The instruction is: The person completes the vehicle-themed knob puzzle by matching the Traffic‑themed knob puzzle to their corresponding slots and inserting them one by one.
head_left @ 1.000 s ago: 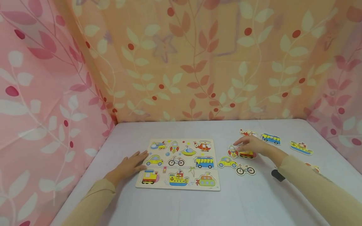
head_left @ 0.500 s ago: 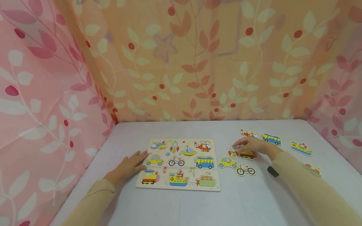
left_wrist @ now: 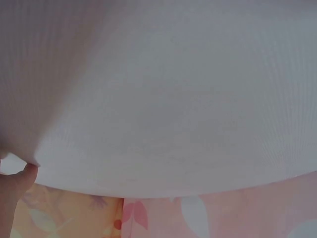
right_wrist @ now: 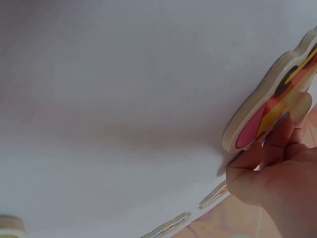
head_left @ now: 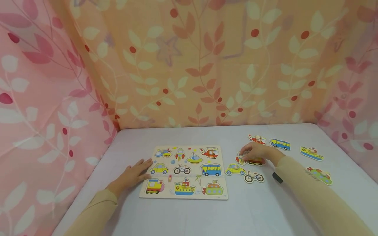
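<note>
- Rocket [head_left: 240, 160]: just off the right edge of the board, toward its far corner; partly covered by the right hand [head_left: 257, 152]. Whether it is raised from the tabletop [head_left: 189, 216] cannot be told.
- Change: the right fingers, more extended a second ago, are now bent down over the rocket. The work thus appears to stand at the taking-up of this piece, its place on the board not yet reached.
- Right hand: nearly closed, thumb and fingers seeming to pinch the rocket's knob; the wrist view hides the tips.
- Appearance: the rocket is a flat, pale-edged piece with red parts and a small round knob.
- Train [head_left: 255, 161]: beneath the right hand, beside the rocket. Car [head_left: 235, 170] and bike [head_left: 254, 177]: on its near side.
- Board [head_left: 164, 195]: flat, with picture places in rows. Plane [head_left: 163, 153] and saucer [head_left: 193, 158] show no loose twin in view.
- Left hand [head_left: 130, 177]: spread, grasping nothing, fingertips at the board's left edge.
- Helicopter [head_left: 258, 140] and bus [head_left: 280, 144]: toward the tabletop's far edge. Boat [head_left: 312, 153] and submarine [head_left: 320, 176]: toward its right edge.
</note>
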`<action>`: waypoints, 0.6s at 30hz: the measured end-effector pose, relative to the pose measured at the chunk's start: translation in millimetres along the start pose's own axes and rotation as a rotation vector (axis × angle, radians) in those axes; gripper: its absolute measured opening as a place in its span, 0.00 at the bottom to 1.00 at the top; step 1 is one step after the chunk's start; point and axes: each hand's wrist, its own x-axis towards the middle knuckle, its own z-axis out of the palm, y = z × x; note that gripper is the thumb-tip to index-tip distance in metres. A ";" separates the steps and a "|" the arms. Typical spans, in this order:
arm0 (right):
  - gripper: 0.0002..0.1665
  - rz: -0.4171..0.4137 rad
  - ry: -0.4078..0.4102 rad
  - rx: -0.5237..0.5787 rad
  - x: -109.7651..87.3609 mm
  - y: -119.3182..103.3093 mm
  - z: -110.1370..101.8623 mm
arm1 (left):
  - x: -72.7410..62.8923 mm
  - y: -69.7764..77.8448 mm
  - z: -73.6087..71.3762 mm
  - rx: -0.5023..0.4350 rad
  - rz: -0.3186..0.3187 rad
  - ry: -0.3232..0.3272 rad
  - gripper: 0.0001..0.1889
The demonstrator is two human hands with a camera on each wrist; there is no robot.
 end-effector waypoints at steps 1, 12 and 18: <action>0.15 -0.003 -0.001 -0.005 0.4 -0.2 0.3 | 0.1 0.3 0.0 -0.002 -0.004 -0.003 0.39; 0.13 -0.005 0.003 -0.032 3.5 -2.7 1.2 | -0.5 -0.1 0.2 -0.023 -0.016 0.007 0.40; 0.11 0.010 0.003 -0.049 1.2 -4.0 2.8 | -0.5 0.2 0.0 -0.017 -0.008 0.000 0.39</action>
